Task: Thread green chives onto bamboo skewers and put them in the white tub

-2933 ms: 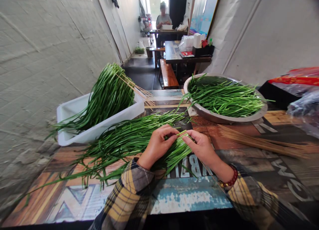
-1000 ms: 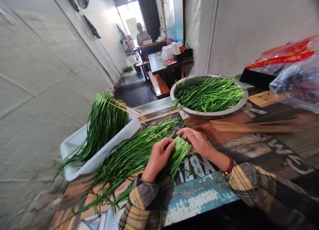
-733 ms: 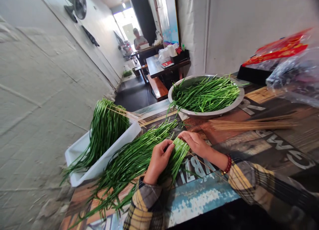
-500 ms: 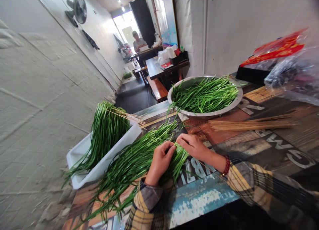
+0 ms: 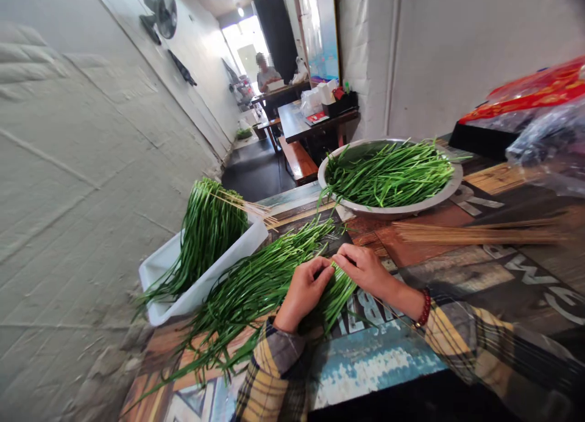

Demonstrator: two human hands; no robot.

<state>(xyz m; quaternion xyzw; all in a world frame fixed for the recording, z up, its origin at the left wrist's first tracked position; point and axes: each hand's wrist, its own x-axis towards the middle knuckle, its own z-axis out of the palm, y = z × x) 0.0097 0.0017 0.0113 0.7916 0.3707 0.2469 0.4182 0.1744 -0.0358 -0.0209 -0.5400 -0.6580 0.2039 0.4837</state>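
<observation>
My left hand (image 5: 304, 293) and my right hand (image 5: 364, 269) meet over a small row of green chive stalks (image 5: 337, 289) on the painted table (image 5: 365, 364). Both hands pinch the stalks' cut ends with curled fingers. A thin bamboo skewer (image 5: 393, 313) runs from under my right hand toward the near right. A long loose pile of chives (image 5: 256, 282) lies just left of my hands. My right wrist carries a red bead bracelet.
A white plastic tub (image 5: 183, 288) at the left holds skewered chive bundles (image 5: 210, 227). A steel basin (image 5: 393, 207) of chives stands at the back. Bare skewers (image 5: 479, 233) lie at the right, near plastic bags (image 5: 543, 135). A person sits far behind.
My hands have drawn closer together on the chive ends. The view has swung and tilted. The tub, basin and skewers stay where they were.
</observation>
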